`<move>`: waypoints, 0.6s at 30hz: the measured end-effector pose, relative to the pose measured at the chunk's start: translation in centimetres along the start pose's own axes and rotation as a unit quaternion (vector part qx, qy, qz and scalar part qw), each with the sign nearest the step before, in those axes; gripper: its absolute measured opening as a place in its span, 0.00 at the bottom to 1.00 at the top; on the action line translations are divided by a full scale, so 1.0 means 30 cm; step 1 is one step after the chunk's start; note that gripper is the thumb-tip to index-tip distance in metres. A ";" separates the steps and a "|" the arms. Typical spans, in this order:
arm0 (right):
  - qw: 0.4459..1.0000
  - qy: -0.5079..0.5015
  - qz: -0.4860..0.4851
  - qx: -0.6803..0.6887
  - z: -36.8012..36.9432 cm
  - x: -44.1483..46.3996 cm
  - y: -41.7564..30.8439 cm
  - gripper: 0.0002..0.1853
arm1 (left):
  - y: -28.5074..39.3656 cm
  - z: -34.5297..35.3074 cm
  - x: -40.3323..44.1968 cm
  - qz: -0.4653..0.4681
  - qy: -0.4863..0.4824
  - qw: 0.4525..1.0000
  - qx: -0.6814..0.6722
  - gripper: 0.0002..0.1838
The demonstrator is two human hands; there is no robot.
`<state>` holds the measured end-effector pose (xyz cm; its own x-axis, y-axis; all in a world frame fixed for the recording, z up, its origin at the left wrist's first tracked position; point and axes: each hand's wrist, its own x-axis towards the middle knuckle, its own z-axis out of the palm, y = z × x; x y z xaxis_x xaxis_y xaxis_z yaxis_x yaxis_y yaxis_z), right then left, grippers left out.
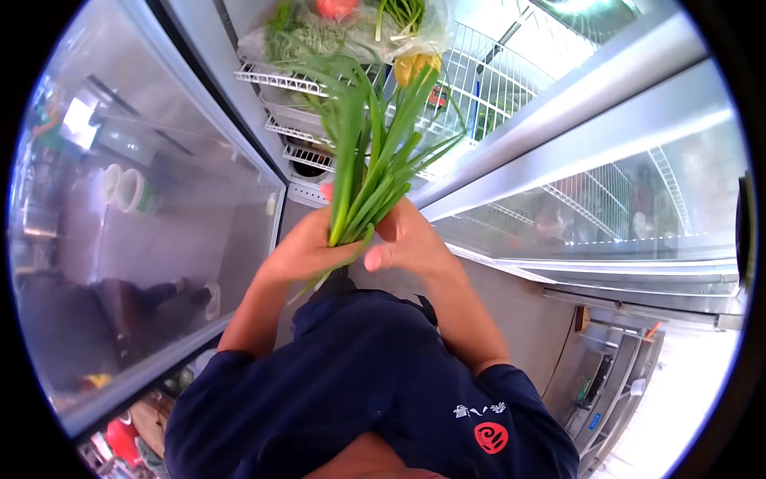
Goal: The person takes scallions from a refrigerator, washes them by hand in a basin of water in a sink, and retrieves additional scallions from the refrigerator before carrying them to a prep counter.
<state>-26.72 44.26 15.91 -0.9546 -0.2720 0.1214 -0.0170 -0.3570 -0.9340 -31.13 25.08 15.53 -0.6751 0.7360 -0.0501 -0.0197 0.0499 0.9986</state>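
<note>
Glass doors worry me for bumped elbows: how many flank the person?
2: the left glass door and the right glass door, one on each side of the green bunch. Others may be out of view.

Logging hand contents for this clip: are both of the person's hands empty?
No, the left hand and right hand hold green stalks between them.

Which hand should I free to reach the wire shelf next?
Probably your right hand: its thumb stands clear of the long green leaves, while your left hand has its thumb across their lower ends.
</note>
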 end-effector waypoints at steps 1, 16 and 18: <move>0.998 -0.013 -0.014 0.066 0.013 -0.009 -0.003 0.45 | -0.011 0.056 -0.017 -0.003 0.010 1.000 0.005 0.18; 0.964 0.219 0.020 0.148 -0.235 -0.591 0.087 0.12 | -0.316 0.562 -0.669 -0.183 0.251 0.918 0.245 0.24; 0.973 0.196 0.052 0.107 -0.247 -0.690 0.105 0.12 | -0.527 0.437 -0.993 -0.174 0.415 0.873 0.186 0.18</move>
<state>-9.22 55.40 7.97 -0.9886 0.0310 -0.1475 0.1083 -0.5348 -0.8380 -1.05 11.22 1.00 -0.9812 -0.1033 -0.1630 -0.1929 0.5029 0.8425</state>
